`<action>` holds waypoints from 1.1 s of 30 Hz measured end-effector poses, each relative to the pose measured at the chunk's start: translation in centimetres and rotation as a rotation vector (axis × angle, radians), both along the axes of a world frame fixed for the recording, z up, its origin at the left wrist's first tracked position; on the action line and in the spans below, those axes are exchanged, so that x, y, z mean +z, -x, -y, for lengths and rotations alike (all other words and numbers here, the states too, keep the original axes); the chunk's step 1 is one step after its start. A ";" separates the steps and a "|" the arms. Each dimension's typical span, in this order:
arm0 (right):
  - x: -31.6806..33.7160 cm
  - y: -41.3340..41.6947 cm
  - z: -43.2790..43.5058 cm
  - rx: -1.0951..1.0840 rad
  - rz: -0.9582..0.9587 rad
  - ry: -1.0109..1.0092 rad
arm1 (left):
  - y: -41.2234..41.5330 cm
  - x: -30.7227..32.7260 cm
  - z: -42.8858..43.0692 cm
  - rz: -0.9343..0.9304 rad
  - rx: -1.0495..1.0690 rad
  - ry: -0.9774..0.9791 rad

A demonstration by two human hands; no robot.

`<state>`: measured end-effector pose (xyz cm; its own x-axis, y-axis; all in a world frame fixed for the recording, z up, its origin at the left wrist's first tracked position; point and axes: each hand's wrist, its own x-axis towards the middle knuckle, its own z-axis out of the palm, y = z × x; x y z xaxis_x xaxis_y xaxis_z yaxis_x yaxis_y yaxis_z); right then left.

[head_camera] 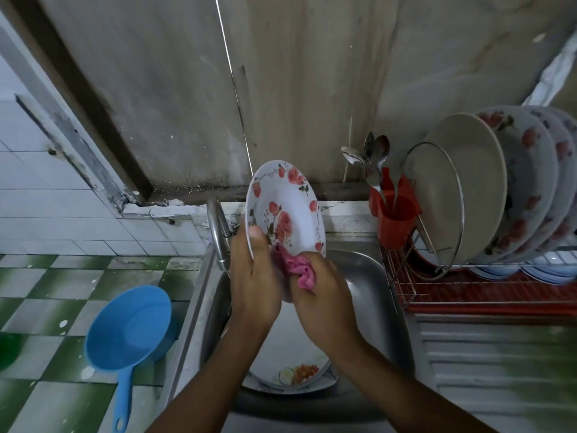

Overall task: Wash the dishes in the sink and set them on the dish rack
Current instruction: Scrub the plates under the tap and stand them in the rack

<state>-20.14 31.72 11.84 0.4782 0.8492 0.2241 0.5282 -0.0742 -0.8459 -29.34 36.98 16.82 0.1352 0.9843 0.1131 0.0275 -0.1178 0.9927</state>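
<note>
Above the steel sink (371, 285) I hold a white plate with red roses (290, 207) tilted upright. My left hand (253, 276) grips its lower left rim, thumb on the face. My right hand (321, 292) pinches a pink cloth (296, 270) against the plate's lower edge. Down in the basin lies another plate with an orange flower print (293, 373), partly hidden by my arms. At the right stands the wire dish rack (406, 276), with several plates (487, 189) upright in it.
A steel tap (218, 232) rises at the sink's left rim, just beside my left hand. A red cutlery cup (396, 220) with spoons and forks hangs on the rack. A blue plastic dipper (128, 329) lies on the green-and-white tiled floor at left. A ridged drainboard (487, 354) is at right.
</note>
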 end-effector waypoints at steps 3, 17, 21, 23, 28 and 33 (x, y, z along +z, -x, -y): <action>-1.1 -1.3 0.4 0.035 0.120 -0.017 | 0.4 0.9 0.4 0.046 -0.040 0.013; 4.8 -1.0 -6.2 -0.009 -0.142 -0.428 | 1.5 2.6 1.1 -0.153 -0.266 0.043; 5.4 -2.2 -7.4 -0.154 -0.307 -0.291 | 2.2 1.9 0.9 -0.186 -0.308 0.067; 5.4 -0.8 -6.5 0.034 -0.237 -0.373 | 2.1 2.1 0.5 -0.182 -0.297 0.075; 6.0 -1.3 -6.1 0.072 -0.230 -0.235 | 2.5 2.6 0.4 -0.242 -0.315 0.111; 6.6 0.7 -3.5 0.387 -0.442 -0.175 | 1.9 2.1 -1.0 -0.130 -0.311 0.124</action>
